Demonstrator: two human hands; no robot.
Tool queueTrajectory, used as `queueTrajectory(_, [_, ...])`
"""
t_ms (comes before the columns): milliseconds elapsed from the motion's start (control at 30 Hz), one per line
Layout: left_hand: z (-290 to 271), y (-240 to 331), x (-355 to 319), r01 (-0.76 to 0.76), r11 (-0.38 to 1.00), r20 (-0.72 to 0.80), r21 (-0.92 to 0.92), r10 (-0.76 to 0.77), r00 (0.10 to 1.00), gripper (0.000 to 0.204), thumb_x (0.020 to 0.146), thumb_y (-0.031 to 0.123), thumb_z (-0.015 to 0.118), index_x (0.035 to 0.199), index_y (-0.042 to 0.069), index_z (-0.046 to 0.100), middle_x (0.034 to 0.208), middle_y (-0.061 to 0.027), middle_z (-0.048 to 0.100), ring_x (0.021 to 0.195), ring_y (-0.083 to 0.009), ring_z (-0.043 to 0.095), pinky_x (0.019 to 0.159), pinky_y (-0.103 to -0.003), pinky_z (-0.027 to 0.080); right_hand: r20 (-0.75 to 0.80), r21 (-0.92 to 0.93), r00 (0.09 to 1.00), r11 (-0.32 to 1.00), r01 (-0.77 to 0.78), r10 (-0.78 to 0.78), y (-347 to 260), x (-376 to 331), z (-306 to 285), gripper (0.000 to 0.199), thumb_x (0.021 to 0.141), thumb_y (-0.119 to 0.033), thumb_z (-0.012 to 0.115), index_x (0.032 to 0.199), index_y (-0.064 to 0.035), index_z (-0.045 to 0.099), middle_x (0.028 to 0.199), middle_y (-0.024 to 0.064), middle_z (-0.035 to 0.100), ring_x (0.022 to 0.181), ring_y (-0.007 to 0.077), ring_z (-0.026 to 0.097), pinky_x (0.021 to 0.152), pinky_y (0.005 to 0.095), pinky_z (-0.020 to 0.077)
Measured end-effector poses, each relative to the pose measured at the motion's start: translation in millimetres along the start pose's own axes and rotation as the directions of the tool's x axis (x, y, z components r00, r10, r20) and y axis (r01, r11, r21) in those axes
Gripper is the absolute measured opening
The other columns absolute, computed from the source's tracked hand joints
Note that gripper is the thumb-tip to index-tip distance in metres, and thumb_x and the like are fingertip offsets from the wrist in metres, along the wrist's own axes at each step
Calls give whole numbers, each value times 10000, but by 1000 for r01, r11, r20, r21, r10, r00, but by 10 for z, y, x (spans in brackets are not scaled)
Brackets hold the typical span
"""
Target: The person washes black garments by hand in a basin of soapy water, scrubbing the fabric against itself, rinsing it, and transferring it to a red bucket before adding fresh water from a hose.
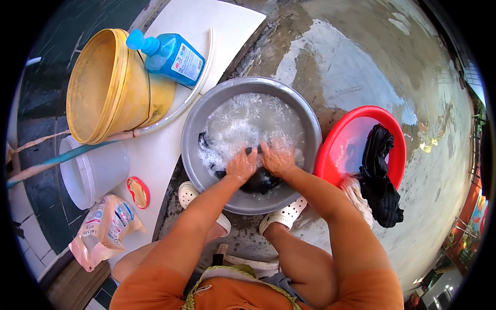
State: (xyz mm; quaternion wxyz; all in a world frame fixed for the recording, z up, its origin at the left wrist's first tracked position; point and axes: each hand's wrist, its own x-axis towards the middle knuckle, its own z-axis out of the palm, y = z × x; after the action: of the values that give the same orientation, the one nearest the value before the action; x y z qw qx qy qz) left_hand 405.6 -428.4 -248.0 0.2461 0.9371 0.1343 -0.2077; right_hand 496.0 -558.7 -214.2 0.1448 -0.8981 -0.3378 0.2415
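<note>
A grey metal basin [190, 129] of cloudy, foamy water stands between my feet. Dark cloth [261, 182] lies partly under the suds at its near side, with another dark bit showing at the left. My left hand [243, 164] is in the basin, its fingers curled around a piece of the black cloth. Close beside it, my right hand [278, 158] grips the same cloth, fingertips blurred and partly lost in foam. Black wet garments [378, 165] and a pale cloth [356, 199] hang over the rim of a red basin [324, 155] to the right.
On the white slab [150, 178] at the left are a tipped yellow bucket [150, 101], a blue pump bottle [181, 61], a clear plastic tub [111, 163], a red-edged brush or sponge [138, 192] and a pink-white plastic packet [106, 230]. A hose [49, 164] crosses there. White clogs [284, 214] flank the grey basin.
</note>
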Motion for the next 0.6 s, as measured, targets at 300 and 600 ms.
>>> queueTrajectory(300, [-412, -164, 856, -270, 942, 393, 199, 176, 903, 504, 839, 205, 419, 1271, -51, 378, 1231, -299, 437, 1107, -438, 443, 968, -506, 311, 290, -274, 950, 940, 202, -119, 360, 864, 236, 317, 787, -221, 500, 1044, -69, 603, 947, 168, 611, 823, 304, 615, 701, 426, 506])
queueTrajectory(600, [-1449, 95, 906, 228, 895, 202, -383, -160, 966, 437, 810, 379, 537, 1138, 92, 574, 1189, -178, 541, 1128, -274, 493, 925, -364, 379, 57, 90, 993, 991, 101, -107, -833, 190, -818, 367, 779, -323, 575, 1075, -118, 503, 1026, 202, 550, 938, 341, 557, 752, 476, 469])
